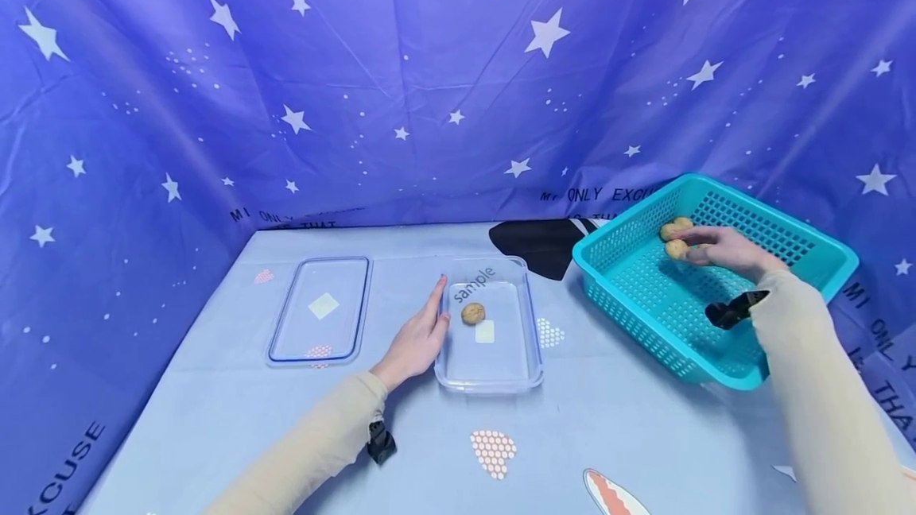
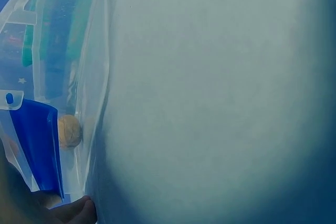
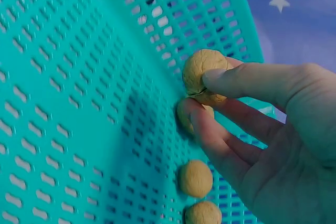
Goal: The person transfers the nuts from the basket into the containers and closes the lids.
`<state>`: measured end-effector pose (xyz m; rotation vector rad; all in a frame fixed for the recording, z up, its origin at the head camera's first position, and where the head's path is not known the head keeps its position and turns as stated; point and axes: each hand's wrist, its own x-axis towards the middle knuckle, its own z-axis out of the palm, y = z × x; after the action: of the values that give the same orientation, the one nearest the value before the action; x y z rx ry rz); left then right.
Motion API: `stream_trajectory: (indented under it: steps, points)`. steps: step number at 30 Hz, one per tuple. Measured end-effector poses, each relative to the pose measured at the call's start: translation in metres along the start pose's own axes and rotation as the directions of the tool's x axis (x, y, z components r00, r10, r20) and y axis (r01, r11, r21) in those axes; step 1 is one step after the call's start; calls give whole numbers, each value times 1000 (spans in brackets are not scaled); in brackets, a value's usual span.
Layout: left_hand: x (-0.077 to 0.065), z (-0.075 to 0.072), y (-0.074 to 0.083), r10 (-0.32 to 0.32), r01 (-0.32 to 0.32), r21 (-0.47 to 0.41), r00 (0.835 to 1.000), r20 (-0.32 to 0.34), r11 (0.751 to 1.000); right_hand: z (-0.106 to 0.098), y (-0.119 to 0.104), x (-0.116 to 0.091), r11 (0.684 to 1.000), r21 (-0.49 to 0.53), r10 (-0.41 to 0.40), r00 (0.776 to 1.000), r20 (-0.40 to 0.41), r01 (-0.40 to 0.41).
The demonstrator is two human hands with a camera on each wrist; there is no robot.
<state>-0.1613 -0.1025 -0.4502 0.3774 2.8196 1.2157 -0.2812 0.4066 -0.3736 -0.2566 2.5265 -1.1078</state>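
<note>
In the head view my right hand (image 1: 730,251) reaches into a turquoise basket (image 1: 647,340). Between thumb and fingers it pinches a walnut (image 3: 202,69), seen closely in the right wrist view. Another walnut (image 3: 185,116) lies partly hidden behind the fingers, and more, such as one walnut (image 3: 196,179), rest below in the basket. My left hand (image 1: 415,344) touches the left side of a clear plastic container (image 1: 490,378), its fingers stretched along the wall. Inside that container sits a single walnut (image 1: 473,313); the left wrist view also shows a blue flap (image 2: 38,148) on the container's side.
A clear lid (image 1: 320,328) with a blue seal lies on the table left of the container. The basket stands at the table's right side. A patterned cloth (image 1: 429,435) covers the table, and a blue star-printed curtain (image 1: 401,70) hangs behind it.
</note>
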Motion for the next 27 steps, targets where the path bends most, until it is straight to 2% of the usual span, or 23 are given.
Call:
stream_trajectory:
  steps: [6,13,19,27]
  points:
    - [-1,2,0,-1,1,0,1000,4,1000,11,-12,1,1000,-16,-18,1000,-10,18]
    - [1,1,-1,8,-8,8,1000,3,1000,19,-31,0,994,-65,-86,996,-24,84]
    - [0,-1,0,12,-12,0,1000,-2,1000,28,-50,-2,988,-50,-144,989,-11,144]
    - [1,1,-1,0,0,16,1000,6,1000,37,-63,-1,983,-47,-178,984,-6,177]
